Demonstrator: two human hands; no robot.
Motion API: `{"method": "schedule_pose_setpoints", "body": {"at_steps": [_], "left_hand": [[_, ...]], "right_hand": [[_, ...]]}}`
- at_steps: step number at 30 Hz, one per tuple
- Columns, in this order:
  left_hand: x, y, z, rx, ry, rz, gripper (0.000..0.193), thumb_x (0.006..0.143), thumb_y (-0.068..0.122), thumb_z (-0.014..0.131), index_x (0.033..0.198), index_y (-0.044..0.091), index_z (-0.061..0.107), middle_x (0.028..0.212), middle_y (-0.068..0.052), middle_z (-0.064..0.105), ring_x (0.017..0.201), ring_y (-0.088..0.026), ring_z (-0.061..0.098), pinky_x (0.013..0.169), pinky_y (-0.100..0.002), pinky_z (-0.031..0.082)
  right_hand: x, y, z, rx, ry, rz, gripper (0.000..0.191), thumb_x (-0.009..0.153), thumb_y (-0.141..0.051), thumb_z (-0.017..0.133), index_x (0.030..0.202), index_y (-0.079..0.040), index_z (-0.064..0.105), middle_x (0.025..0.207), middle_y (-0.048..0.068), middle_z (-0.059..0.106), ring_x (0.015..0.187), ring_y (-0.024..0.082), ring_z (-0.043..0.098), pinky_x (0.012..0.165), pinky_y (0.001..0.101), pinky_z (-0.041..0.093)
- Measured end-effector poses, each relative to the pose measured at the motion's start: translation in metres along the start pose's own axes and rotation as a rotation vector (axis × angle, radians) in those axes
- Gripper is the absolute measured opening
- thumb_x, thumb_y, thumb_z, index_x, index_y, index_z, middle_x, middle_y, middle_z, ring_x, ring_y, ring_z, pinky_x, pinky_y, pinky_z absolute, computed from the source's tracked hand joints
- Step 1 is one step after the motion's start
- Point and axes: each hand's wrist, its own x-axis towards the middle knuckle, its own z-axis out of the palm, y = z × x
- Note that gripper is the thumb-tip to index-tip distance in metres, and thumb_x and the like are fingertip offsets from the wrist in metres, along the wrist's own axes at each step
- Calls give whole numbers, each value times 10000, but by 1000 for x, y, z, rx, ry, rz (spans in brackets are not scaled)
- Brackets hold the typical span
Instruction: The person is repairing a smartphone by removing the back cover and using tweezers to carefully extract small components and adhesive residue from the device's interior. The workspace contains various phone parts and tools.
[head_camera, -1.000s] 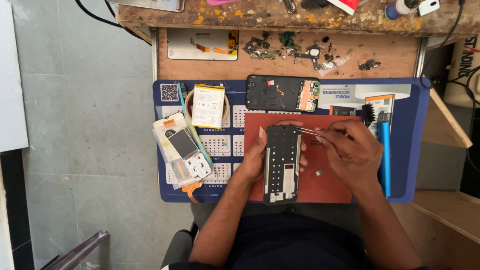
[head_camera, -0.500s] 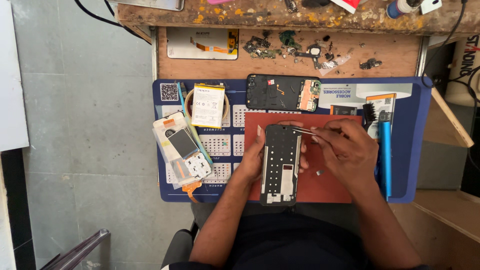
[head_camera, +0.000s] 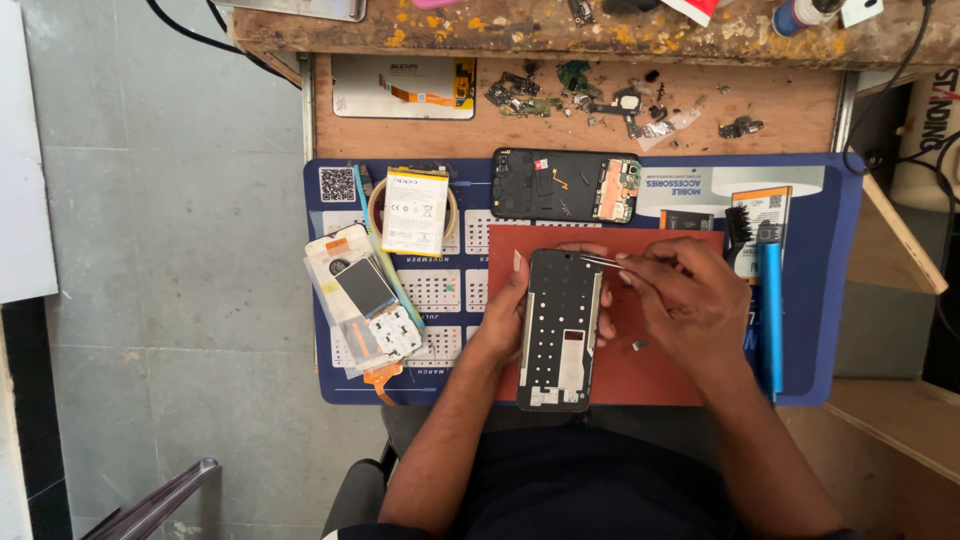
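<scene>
A black phone frame is gripped along its side by the left hand on the red mat. Thin tweezers are pinched in the right hand, their tip at the frame's top edge. A blue brush is laid near the mat's right edge.

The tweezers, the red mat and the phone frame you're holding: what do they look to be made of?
Tweezers in the right hand: thin, pale and shiny, likely bare metal. Red mat: flat, matte, no glare, probably rubber or silicone. Phone frame, steadied by the left hand: black, dull, dotted with small holes, with a pale patch low down; plastic or coated metal, I cannot tell which.
</scene>
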Motion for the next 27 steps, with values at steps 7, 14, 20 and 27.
{"method": "schedule_pose_setpoints", "body": {"at_steps": [7,14,20,27], "left_hand": [[-1,0,0,-6,2,-9,932,1046,735,292,1600,-12,352,1190,-223,631,997,-354,720,860,-477,618],[0,0,1,-13,-5,-17,907,1047,719,310,1595,-1,358,1201,-214,627,1004,-352,717,861,-473,612],[0,0,1,1,-13,-15,910,1051,720,314,1598,-5,362,1194,-213,632,986,-350,719,848,-467,611],[1,0,0,19,-20,-11,909,1052,717,313,1597,-8,360,1195,-211,628,989,-341,716,860,-465,611]], "right_hand": [[0,4,3,22,25,-16,254,838,29,797,1062,-92,790,948,33,658,820,145,658,627,255,528],[-3,7,6,-28,24,-18,269,807,69,782,1019,-97,799,930,38,659,792,158,656,613,280,507],[-3,7,7,-14,22,-34,284,806,82,766,1019,-104,797,935,33,655,807,155,663,625,271,525],[-1,7,6,4,10,-22,287,776,93,757,991,-94,796,921,40,667,789,162,667,610,280,516]]}}
